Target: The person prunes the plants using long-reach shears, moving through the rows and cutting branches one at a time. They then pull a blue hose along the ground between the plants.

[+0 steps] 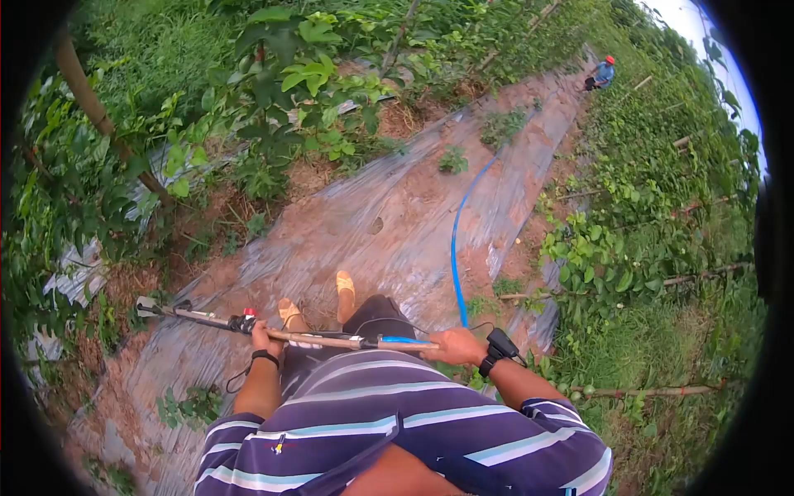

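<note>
A long pole [318,338] lies crosswise in front of the striped shirt, held by both hands. My left hand [266,340] is closed around it, just right of a red knob [250,313] and a black fitting. Farther right along the pole, my right hand [455,346] is wrapped round its end, beside a short blue section. A flat pale head [147,307] forms the pole's far left end. From near my right hand a blue hose [454,248] runs up along the ground. Both wrists wear black bands; a black device sits on the right one.
Plastic sheeting [389,178] and reddish soil cover the path between rows of leafy vines. A wooden post [103,120] leans at the upper left. Far up the path, a person in a red hat [605,74] crouches. Thin poles cross the vines on the right.
</note>
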A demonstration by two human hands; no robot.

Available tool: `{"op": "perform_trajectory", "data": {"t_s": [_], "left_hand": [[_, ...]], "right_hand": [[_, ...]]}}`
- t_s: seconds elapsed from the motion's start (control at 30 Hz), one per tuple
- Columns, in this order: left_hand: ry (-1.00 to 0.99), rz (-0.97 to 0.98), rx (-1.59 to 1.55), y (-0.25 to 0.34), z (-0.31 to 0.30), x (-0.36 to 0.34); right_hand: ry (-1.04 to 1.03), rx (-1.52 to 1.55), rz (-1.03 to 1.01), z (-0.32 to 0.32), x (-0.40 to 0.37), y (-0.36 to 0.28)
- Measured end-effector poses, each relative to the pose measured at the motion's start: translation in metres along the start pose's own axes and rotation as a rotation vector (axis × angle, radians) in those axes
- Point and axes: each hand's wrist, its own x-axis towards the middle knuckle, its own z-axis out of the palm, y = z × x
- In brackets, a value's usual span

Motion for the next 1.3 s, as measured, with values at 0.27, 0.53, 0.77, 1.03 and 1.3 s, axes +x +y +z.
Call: {"op": "perform_trajectory", "data": {"t_s": [0.27, 0.53, 0.77, 1.03, 1.3], "left_hand": [[0.04, 0.03, 0.028, -0.003, 0.009, -0.014], [0.107, 0.038, -0.03, -0.023, 0.024, 0.001], [0.119, 0.098, 0.004, -0.046, 0.015, 0.027], [0.027, 0.011, -0.055, -0.049, 0.0, 0.065], [0.004, 0.03, -0.035, -0.052, -0.003, 0.076]], "right_hand": [[-0.075, 0.005, -0.065, 0.002, 0.008, 0.014], [0.0, 0.097, -0.151, 0.013, 0.027, 0.054], [0.023, 0.14, -0.291, 0.037, 0.047, 0.1], [-0.01, 0.144, -0.175, 0.011, 0.047, 0.081], [-0.027, 0.214, -0.15, 0.016, 0.054, 0.09]]}}
